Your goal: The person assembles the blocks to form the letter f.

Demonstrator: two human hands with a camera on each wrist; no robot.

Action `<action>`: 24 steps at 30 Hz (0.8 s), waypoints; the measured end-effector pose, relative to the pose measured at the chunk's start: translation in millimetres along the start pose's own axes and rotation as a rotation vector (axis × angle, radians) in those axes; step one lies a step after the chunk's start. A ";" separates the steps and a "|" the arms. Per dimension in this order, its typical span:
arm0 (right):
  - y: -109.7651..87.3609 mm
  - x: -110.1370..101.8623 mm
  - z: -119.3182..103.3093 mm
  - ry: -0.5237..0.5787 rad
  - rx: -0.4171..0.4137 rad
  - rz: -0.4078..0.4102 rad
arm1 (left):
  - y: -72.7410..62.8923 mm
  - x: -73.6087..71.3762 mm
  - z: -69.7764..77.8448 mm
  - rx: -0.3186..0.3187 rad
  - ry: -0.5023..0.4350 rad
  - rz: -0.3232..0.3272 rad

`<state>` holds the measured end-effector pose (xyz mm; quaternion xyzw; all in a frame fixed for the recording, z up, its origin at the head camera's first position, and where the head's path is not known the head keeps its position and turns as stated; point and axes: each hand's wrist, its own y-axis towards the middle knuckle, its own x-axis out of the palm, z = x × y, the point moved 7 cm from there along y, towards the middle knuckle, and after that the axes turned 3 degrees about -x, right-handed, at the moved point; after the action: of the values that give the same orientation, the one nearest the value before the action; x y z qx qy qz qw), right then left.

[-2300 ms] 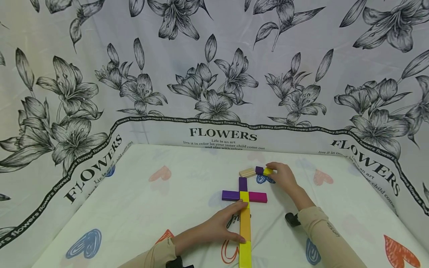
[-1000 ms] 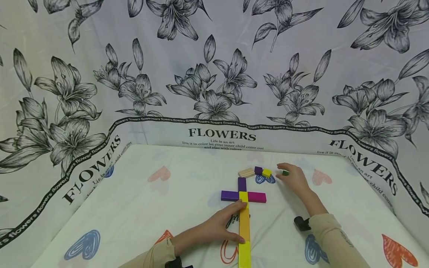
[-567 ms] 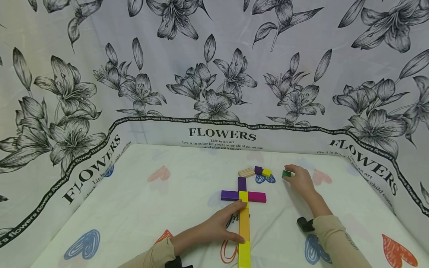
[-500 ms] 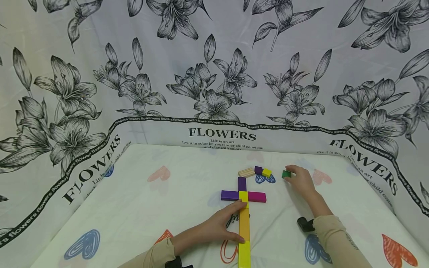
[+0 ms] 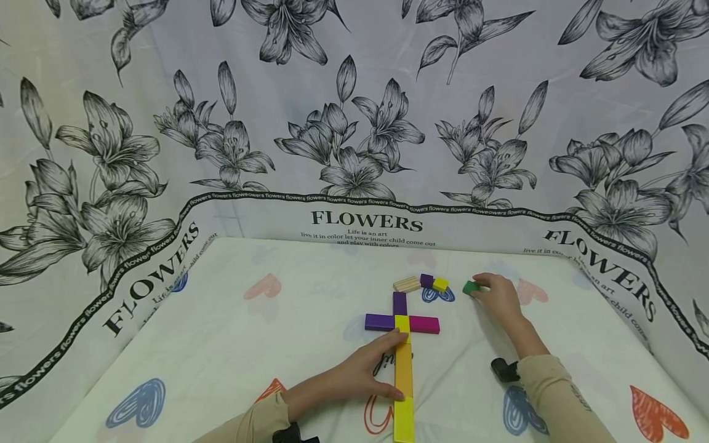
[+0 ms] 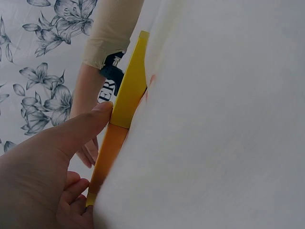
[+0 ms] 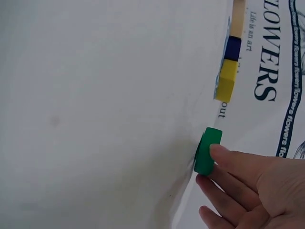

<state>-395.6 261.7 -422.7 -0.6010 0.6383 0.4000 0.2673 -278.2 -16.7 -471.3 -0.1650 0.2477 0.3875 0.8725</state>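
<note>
My right hand (image 5: pixel 500 300) pinches a small green block (image 5: pixel 470 287) between thumb and fingers at the table's far right. In the right wrist view, the thumb presses on one face of that green block (image 7: pixel 208 151). My left hand (image 5: pixel 354 376) rests its thumb and index fingertips, spread apart, along the left side of a straight row of blocks. This row runs from a yellow block (image 5: pixel 402 321) through an orange block (image 5: pixel 404 370) to a nearer yellow block (image 5: pixel 404 421). A purple block (image 5: pixel 379 322), a magenta block (image 5: pixel 424 325) and an upright purple block (image 5: pixel 399 304) adjoin its far end.
Beyond the row, a curved line holds pale wooden pieces (image 5: pixel 407 284), a dark purple block (image 5: pixel 426 281) and a yellow block (image 5: pixel 440 285). Heart-printed white cloth (image 5: pixel 310 295) covers the table. A flower-printed curtain (image 5: pixel 249 221) stands behind it.
My right hand has let go of the small yellow block, moved right and taken hold of the green block, which has since turned and shifted slightly left. My left hand has stayed in place.
</note>
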 end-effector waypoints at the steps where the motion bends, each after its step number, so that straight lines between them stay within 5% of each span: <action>1: 0.4 0.6 -0.3 0.001 0.003 0.004 | 0.0 0.0 -0.2 -0.003 -0.003 -0.001; 24: 3.3 17.2 -25.4 -0.020 -0.031 -0.061 | 1.2 1.1 -1.2 -0.017 0.007 0.005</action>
<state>-397.7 230.9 -422.6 -0.6202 0.6107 0.4076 0.2762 -278.9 -15.8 -473.0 -0.1731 0.2478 0.3912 0.8693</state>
